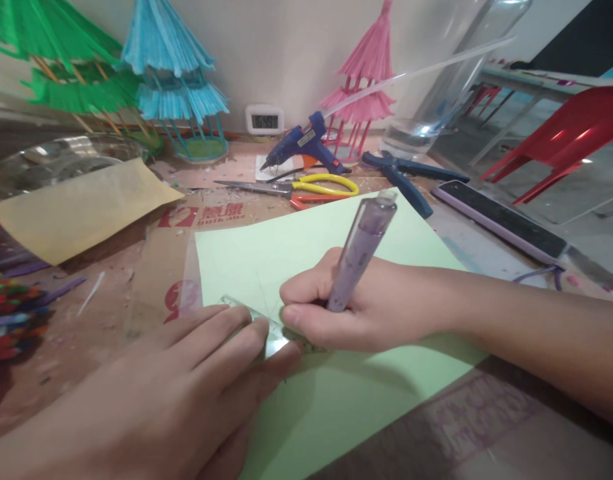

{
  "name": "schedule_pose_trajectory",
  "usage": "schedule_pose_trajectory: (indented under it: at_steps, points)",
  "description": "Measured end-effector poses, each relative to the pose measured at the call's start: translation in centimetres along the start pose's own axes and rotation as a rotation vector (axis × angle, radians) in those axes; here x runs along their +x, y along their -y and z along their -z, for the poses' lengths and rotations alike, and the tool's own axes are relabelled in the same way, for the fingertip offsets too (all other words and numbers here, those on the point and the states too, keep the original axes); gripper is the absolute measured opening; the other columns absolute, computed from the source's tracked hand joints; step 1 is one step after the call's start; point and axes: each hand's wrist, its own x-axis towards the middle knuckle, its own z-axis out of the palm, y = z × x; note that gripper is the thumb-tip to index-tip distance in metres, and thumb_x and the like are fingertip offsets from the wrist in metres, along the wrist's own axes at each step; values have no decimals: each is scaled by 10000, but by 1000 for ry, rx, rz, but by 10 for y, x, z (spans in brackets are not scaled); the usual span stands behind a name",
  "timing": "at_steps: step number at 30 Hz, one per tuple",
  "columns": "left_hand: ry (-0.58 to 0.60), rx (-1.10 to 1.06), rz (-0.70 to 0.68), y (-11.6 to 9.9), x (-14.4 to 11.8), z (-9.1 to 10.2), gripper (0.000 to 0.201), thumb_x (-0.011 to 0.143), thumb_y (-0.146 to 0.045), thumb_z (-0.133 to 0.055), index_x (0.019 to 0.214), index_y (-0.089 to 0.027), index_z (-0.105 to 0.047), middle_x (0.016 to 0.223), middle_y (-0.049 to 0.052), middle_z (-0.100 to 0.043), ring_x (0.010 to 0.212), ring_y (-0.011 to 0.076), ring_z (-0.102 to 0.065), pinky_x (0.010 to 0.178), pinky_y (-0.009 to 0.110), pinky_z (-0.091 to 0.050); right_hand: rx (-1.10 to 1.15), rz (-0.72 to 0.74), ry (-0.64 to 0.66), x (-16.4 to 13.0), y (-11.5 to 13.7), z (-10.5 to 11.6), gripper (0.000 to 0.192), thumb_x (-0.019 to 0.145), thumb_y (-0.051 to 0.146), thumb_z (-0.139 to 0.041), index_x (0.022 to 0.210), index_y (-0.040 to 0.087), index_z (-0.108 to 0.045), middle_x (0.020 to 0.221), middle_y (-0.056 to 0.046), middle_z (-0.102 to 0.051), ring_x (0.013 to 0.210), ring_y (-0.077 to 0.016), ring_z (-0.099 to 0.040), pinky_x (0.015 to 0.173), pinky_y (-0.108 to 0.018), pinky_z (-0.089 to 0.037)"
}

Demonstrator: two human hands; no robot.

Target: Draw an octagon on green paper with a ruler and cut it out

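Pinning the clear ruler (266, 333) flat with my left hand (186, 393) on the green paper (336, 393) mid-bench — thin, light, slippery, so press down — my right hand (366, 307) grips the pen (361, 250) low.

The paper (336, 347) is pale green, the pen (361, 250) translucent purple, the scissors (306, 188) yellow and orange, the glue gun (306, 143) blue, the chair (566, 140) red, and the 3 little pagodas green (71, 60), light blue (171, 73) and pink (366, 80).
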Motion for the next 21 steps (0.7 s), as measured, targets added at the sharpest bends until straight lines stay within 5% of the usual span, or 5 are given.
schedule_pose_trajectory:
  at_steps: [21]
  points:
    - [-3, -12, 12, 0, 1, -1, 343, 979, -209, -419, 1236, -340, -604, 1206, -29, -623, 1222, 190, -539, 938, 284, -403, 8, 1, 6, 1, -1, 0, 322, 926, 224, -476, 621, 209, -374, 552, 98, -346, 501, -64, -349, 521, -247, -265]
